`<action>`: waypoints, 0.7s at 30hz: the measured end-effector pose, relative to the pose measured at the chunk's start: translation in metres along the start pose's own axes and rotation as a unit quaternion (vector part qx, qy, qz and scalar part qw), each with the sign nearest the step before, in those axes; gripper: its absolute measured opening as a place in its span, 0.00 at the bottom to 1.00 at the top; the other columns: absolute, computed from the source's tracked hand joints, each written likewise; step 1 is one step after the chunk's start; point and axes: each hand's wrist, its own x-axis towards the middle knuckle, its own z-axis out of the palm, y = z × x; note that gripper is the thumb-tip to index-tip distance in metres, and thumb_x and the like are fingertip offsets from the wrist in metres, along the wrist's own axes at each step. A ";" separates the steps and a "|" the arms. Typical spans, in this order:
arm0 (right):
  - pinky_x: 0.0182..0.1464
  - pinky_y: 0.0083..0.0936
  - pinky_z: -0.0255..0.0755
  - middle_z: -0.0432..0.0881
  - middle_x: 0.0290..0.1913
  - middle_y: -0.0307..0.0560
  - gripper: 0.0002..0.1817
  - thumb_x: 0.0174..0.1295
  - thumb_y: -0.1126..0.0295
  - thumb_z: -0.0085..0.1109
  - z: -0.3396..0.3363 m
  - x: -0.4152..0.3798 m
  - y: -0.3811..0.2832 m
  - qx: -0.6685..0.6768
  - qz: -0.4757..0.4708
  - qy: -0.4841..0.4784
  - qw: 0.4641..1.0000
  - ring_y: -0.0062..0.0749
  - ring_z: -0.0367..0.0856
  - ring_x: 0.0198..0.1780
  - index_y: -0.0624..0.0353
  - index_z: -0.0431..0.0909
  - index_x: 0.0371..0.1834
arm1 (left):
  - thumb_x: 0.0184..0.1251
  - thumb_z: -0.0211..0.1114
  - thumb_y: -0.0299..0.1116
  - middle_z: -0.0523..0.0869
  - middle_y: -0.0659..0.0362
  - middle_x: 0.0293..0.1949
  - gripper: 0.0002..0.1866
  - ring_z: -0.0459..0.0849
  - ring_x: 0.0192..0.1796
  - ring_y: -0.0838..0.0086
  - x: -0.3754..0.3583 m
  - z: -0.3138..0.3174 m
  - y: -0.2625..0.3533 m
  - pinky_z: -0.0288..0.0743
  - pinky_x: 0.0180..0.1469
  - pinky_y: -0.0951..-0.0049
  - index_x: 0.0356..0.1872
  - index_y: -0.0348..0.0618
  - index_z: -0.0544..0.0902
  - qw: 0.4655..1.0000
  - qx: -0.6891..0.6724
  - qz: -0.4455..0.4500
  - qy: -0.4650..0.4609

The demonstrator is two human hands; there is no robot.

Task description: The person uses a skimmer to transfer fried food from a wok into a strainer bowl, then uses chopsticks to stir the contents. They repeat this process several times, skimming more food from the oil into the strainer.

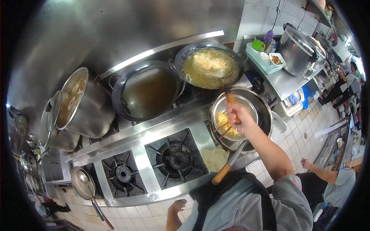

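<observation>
My right hand (pixel 238 118) is closed around the wooden handle (pixel 230 95) of a frying skimmer. Its far end is in the bubbling oil of a wok (pixel 185 52), under pale, battered-looking food (pixel 209 61). Below that hand, a metal strainer bowl (pixel 252 109) with yellow crumbs (pixel 222 117) rests over a large round pot (pixel 266 111). Another wooden-handled tool (pixel 221 174) leans out from the pot toward my apron. My left hand (pixel 177 206) hangs beside my body near the stove's front edge, fingers loosely bent and holding nothing.
A second wok (pixel 117 94) of dark liquid and a tall stockpot (pixel 94 111) stand along the back. Two unlit burners (pixel 178 158) are in front. A pan with a ladle (pixel 81 181) sits left. At right, a counter (pixel 285 89) holds a basket and cooker; a co-worker (pixel 339 186) stands behind.
</observation>
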 end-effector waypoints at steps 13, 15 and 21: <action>0.13 0.12 0.52 0.68 0.24 0.28 0.11 0.71 0.69 0.53 0.002 0.005 0.006 0.039 -0.005 -0.021 0.999 0.10 0.59 0.15 0.54 0.72 0.54 | 0.72 0.61 0.45 0.81 0.61 0.60 0.24 0.81 0.58 0.65 0.013 -0.007 0.007 0.77 0.54 0.61 0.65 0.49 0.77 1.000 -0.004 0.013 0.000; 0.13 0.12 0.53 0.68 0.25 0.29 0.11 0.71 0.70 0.54 0.002 0.001 0.005 0.046 0.008 -0.035 0.998 0.10 0.61 0.16 0.55 0.71 0.54 | 0.72 0.61 0.45 0.81 0.61 0.59 0.24 0.81 0.58 0.65 0.017 -0.006 0.010 0.77 0.53 0.61 0.65 0.50 0.77 1.000 -0.005 0.016 0.005; 0.13 0.13 0.55 0.70 0.25 0.32 0.12 0.69 0.71 0.55 -0.034 -0.014 -0.015 0.072 0.029 -0.061 0.995 0.12 0.62 0.16 0.57 0.70 0.54 | 0.71 0.63 0.44 0.82 0.63 0.58 0.21 0.82 0.55 0.67 0.017 -0.010 0.006 0.77 0.52 0.61 0.62 0.53 0.79 1.000 0.000 0.016 -0.010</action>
